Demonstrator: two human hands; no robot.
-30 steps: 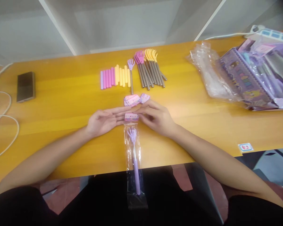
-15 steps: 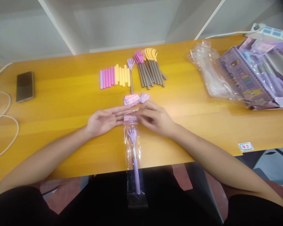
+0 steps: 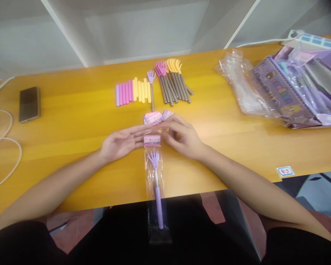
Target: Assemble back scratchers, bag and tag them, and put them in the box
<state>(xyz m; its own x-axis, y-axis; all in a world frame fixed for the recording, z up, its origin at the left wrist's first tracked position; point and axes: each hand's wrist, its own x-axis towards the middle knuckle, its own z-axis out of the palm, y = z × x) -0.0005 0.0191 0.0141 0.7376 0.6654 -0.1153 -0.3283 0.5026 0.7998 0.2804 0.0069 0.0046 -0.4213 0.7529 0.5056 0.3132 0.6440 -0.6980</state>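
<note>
- right hand (image 3: 185, 138): thumb and fingers spread wider than before, fingertips raised off the printed card (image 3: 152, 140)
- left hand (image 3: 118, 145): still flat and open, fingertips by the card's left edge
- bagged purple scratcher (image 3: 159, 208): below the card, overhanging the table (image 3: 82, 180) edge as before

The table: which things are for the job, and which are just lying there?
Probably for the job:
bagged claw stick
label
loose labels
coloured tubes
clawed rods
clear bags
purple box

Seemingly lying about:
phone
white cable
power strip
sticker
</note>
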